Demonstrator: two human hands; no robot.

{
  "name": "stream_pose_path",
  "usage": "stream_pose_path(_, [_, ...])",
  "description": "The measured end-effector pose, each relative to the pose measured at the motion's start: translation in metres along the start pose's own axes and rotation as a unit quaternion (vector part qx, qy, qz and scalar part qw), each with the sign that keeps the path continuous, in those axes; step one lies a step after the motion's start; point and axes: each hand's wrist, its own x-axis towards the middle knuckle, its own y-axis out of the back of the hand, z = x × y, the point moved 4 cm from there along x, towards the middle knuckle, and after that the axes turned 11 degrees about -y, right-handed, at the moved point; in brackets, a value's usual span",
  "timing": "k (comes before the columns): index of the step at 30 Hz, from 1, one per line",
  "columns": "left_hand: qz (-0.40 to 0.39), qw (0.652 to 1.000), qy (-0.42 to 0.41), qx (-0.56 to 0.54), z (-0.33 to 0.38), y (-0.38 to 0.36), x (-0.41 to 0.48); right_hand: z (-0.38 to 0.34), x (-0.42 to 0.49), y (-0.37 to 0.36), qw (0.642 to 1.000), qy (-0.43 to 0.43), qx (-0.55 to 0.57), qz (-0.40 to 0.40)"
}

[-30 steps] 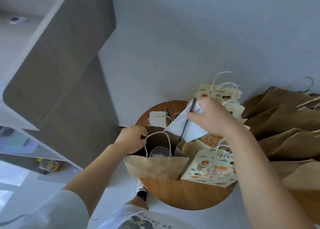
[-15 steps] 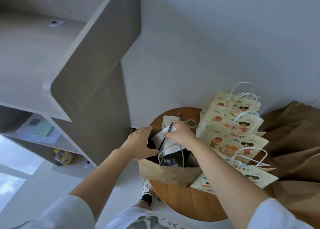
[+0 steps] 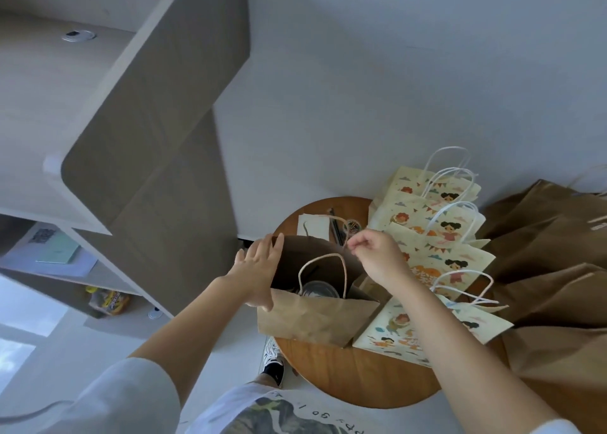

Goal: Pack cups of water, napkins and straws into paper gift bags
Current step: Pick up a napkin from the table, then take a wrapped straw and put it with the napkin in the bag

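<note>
An open brown paper bag stands on the round wooden table. Inside it I see a clear lidded cup and a black straw leaning against the dark inner wall. My left hand lies flat with straight fingers against the bag's left side. My right hand hovers over the bag's far right corner, thumb and forefinger pinched at the far twine handle. The near handle stands up in a loop.
Loose napkins and black straws lie at the table's far side. Several printed cream gift bags lie overlapping to the right, with large brown bags beyond them. A grey desk and shelf unit stands left. My shoe is below the table edge.
My right hand carried a white napkin and black straw down into the brown bag and came out without them. My left hand shifted from gripping the bag's rim to lying flat on its side.
</note>
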Motion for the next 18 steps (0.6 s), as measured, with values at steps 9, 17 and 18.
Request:
stream_pose_path(9, [0.126, 0.992, 0.007, -0.002, -0.007, 0.008, 0.031, 0.044, -0.002, -0.020, 0.893, 0.031, -0.437, -0.100])
stream_pose_path(17, [0.066, 0.997, -0.021, -0.029, -0.032, -0.007, 0.025, 0.045, 0.009, -0.025, 0.885, 0.070, -0.454, -0.078])
stream_pose_path(18, [0.065, 0.997, -0.024, -0.035, -0.033, -0.005, 0.025, 0.044, 0.011, -0.024, 0.881, 0.072, -0.462, -0.075])
